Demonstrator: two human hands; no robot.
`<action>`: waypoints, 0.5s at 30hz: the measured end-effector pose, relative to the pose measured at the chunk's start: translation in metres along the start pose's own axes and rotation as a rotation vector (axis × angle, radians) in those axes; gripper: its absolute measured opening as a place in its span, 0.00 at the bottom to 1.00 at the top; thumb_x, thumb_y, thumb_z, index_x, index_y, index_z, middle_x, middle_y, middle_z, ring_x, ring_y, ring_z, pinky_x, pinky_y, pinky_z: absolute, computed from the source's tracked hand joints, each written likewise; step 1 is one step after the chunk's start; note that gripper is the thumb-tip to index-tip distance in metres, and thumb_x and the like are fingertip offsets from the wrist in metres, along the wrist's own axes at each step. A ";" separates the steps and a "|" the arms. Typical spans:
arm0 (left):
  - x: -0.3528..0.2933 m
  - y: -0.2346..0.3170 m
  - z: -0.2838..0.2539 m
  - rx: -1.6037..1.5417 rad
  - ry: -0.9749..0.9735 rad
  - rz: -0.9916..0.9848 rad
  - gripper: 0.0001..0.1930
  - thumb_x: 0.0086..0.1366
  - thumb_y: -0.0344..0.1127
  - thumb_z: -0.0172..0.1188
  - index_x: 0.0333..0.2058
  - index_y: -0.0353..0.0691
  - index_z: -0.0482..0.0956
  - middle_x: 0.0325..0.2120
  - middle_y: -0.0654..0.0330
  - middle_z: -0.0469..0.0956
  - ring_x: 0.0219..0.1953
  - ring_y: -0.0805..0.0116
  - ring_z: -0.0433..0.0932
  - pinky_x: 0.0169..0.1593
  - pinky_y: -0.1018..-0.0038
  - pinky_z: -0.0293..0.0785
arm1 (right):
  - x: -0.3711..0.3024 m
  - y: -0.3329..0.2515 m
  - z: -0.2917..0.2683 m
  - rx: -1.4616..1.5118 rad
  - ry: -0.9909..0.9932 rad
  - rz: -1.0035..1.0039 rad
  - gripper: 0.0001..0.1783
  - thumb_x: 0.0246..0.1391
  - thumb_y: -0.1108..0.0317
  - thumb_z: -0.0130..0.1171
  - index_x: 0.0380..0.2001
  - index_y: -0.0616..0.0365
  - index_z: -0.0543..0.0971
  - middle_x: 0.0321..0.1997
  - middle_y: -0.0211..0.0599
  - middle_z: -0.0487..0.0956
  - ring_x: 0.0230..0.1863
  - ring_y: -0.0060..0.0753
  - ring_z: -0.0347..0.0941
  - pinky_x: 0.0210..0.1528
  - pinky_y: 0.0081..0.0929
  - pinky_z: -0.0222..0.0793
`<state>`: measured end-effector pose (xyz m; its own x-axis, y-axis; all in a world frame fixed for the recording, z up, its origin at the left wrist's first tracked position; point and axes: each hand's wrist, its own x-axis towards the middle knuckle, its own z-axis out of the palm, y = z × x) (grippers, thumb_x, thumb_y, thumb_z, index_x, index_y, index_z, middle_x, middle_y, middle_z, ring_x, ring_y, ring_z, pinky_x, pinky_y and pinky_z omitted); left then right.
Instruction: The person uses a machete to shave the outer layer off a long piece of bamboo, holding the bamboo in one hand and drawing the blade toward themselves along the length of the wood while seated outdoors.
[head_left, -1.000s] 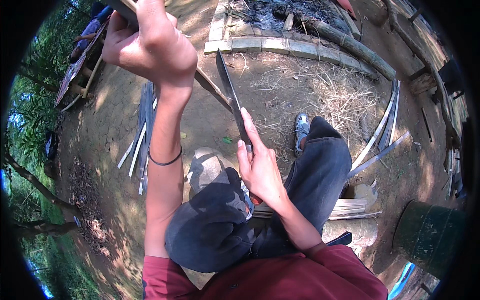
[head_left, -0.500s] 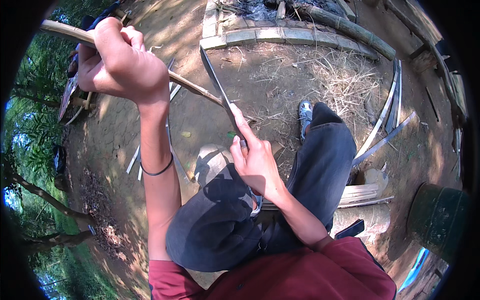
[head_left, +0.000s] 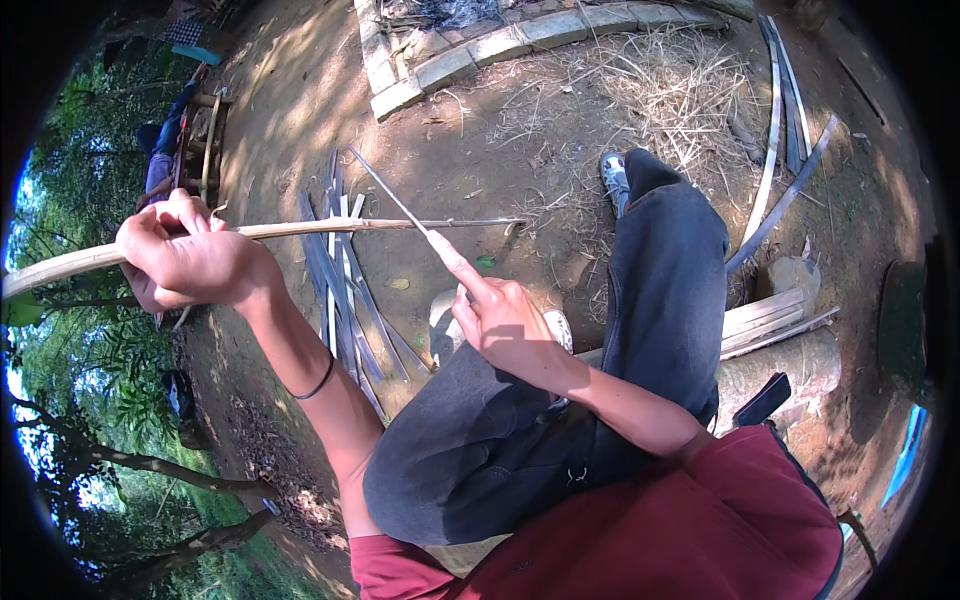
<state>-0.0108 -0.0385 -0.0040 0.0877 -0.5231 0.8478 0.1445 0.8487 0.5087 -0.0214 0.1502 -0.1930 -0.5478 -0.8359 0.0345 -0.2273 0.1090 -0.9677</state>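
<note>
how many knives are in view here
1 visible: the knife in the right hand, its thin blade crossing the long strip that the left hand grips, as seen from above. Others could be hidden behind the legs.

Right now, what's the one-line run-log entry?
left hand: grips long strip | right hand: holds knife, blade crossing strip | other strips: on ground

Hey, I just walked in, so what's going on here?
A person holds a long pale strip in the left hand and a knife in the right hand. In this view the blade crosses the strip; whether they touch is hard to tell. Loose strips lie on the ground beyond.
</note>
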 end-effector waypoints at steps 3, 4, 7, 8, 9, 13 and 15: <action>0.007 -0.001 -0.003 -0.061 -0.012 -0.047 0.13 0.61 0.33 0.47 0.18 0.39 0.62 0.11 0.64 0.59 0.12 0.80 0.56 0.15 0.84 0.47 | 0.005 0.047 0.006 -0.018 -0.039 0.156 0.42 0.53 0.73 0.51 0.69 0.34 0.51 0.22 0.51 0.78 0.27 0.56 0.77 0.35 0.48 0.74; 0.010 0.002 -0.001 -0.062 -0.017 -0.061 0.12 0.62 0.31 0.45 0.19 0.39 0.60 0.12 0.64 0.60 0.13 0.79 0.57 0.15 0.85 0.48 | 0.008 0.062 0.006 0.025 -0.008 0.103 0.42 0.52 0.74 0.50 0.69 0.35 0.51 0.22 0.51 0.78 0.26 0.56 0.77 0.35 0.48 0.74; 0.007 -0.011 -0.003 0.035 0.053 -0.062 0.11 0.61 0.33 0.47 0.19 0.40 0.61 0.12 0.64 0.59 0.13 0.79 0.59 0.15 0.84 0.49 | 0.016 0.056 -0.003 0.067 -0.011 0.111 0.42 0.52 0.74 0.49 0.69 0.37 0.51 0.22 0.51 0.78 0.26 0.56 0.77 0.35 0.48 0.74; 0.008 -0.008 -0.006 0.033 0.055 -0.070 0.11 0.60 0.33 0.46 0.20 0.40 0.61 0.14 0.64 0.60 0.14 0.78 0.61 0.15 0.85 0.49 | 0.016 0.043 0.000 0.092 -0.039 0.141 0.42 0.52 0.74 0.49 0.69 0.38 0.51 0.21 0.51 0.78 0.26 0.56 0.77 0.35 0.48 0.74; 0.009 -0.004 -0.004 0.019 0.059 -0.075 0.10 0.60 0.32 0.46 0.20 0.39 0.61 0.15 0.63 0.60 0.15 0.77 0.63 0.15 0.85 0.49 | 0.019 0.039 0.002 0.128 -0.029 0.095 0.42 0.52 0.74 0.49 0.70 0.40 0.51 0.21 0.52 0.77 0.25 0.56 0.76 0.33 0.48 0.73; 0.005 -0.003 0.000 -0.010 0.031 -0.094 0.08 0.59 0.31 0.45 0.22 0.39 0.61 0.16 0.63 0.60 0.16 0.76 0.62 0.16 0.85 0.50 | 0.013 0.019 0.002 0.006 0.015 -0.041 0.43 0.52 0.75 0.50 0.70 0.40 0.49 0.17 0.50 0.74 0.22 0.54 0.74 0.30 0.47 0.71; 0.009 0.004 0.001 -0.012 0.041 -0.103 0.08 0.60 0.31 0.45 0.22 0.39 0.61 0.16 0.63 0.60 0.16 0.76 0.61 0.16 0.86 0.50 | 0.018 0.021 0.003 -0.028 -0.019 -0.004 0.44 0.52 0.75 0.50 0.70 0.39 0.48 0.17 0.50 0.74 0.22 0.54 0.75 0.30 0.48 0.72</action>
<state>-0.0101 -0.0397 0.0056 0.1119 -0.6105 0.7840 0.1668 0.7893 0.5909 -0.0338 0.1360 -0.2133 -0.5311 -0.8466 0.0336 -0.2525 0.1203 -0.9601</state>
